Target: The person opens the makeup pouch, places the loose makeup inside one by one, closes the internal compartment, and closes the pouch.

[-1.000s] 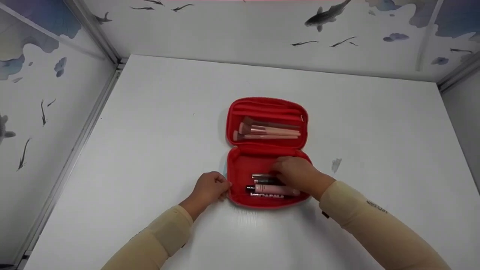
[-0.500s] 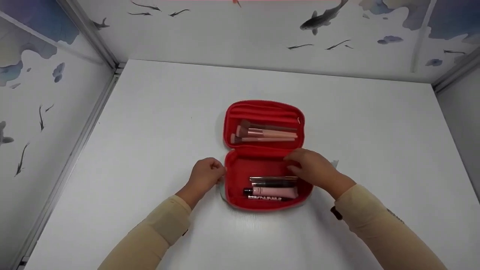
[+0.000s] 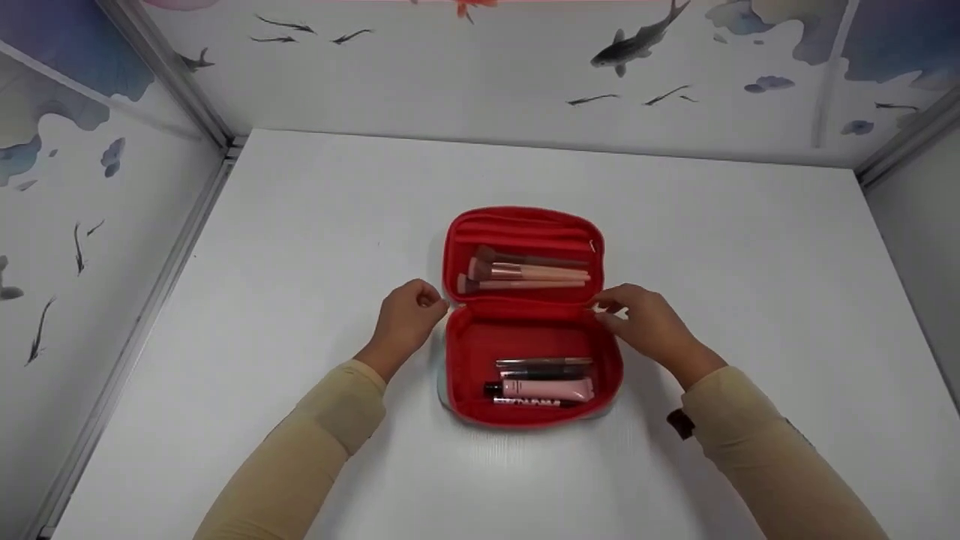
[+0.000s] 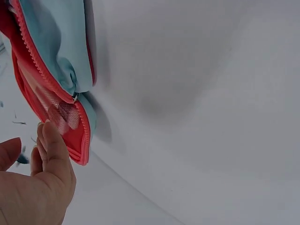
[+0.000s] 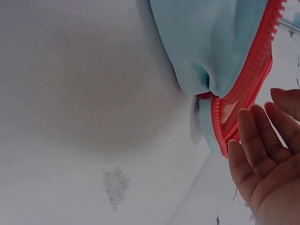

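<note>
A red-lined makeup case [image 3: 517, 337] lies unzipped and spread flat, its lid half at the back. Behind mesh in the lid are 3 makeup brushes [image 3: 532, 272]. The near half holds a pink squeeze tube [image 3: 551, 388] with a black cap and several slim cosmetic sticks [image 3: 544, 363]. My left hand [image 3: 405, 322] is beside the case's left edge near the fold, fingers loosely bent and holding nothing. At the right end of the fold is my right hand [image 3: 649, 322]; its fingers reach relaxed toward the lid edge. The pale blue outer shell [image 5: 206, 42] and red zipper [image 5: 251, 61] show in the right wrist view.
The case rests on a white table [image 3: 315, 225]. Panels with painted fish [image 3: 634, 49] enclose the back and sides. A grey scuff mark [image 5: 116, 186] shows on the tabletop in the right wrist view.
My right hand has left the sticks inside the near half and moved back and right to the fold. The left hand has slid away from me along the left edge to the fold.
</note>
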Motion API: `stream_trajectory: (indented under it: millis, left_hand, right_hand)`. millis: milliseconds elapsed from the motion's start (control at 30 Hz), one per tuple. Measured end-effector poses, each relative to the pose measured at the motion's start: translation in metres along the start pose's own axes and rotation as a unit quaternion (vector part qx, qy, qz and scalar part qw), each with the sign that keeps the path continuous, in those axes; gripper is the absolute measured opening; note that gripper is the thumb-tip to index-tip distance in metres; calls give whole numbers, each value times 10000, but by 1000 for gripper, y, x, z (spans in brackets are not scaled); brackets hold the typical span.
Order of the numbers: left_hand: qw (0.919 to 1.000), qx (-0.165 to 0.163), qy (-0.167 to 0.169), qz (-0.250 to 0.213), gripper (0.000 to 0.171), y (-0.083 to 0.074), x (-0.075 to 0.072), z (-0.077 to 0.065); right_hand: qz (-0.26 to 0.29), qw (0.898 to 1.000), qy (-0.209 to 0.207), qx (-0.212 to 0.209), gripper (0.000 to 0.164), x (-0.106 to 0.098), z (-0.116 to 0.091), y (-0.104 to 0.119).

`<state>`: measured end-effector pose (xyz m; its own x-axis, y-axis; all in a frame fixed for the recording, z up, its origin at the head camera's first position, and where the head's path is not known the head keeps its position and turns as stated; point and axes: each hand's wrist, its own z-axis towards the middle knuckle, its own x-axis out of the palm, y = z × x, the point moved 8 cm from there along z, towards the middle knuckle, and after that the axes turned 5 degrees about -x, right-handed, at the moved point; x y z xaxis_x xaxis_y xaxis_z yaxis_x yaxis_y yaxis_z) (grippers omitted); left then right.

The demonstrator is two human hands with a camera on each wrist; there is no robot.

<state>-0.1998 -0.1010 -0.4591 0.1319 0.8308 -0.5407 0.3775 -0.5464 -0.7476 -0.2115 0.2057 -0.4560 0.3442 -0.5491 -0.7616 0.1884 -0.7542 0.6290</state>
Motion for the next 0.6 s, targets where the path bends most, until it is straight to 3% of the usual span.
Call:
stream_trajectory:
  millis: [200, 433, 600]
  left_hand:
    - [9997, 245, -58, 45, 14, -14, 0, 11]
    - [9995, 308, 7, 102, 13, -33, 4, 25]
    - [9989, 443, -74, 116, 11, -53, 6, 35]
  right_hand:
    - [130, 9991, -40, 396, 34, -3, 7, -18]
    - [334, 9943, 145, 1000, 42, -1, 15, -35]
    - [576, 9917, 268, 1122, 50, 3, 22, -42]
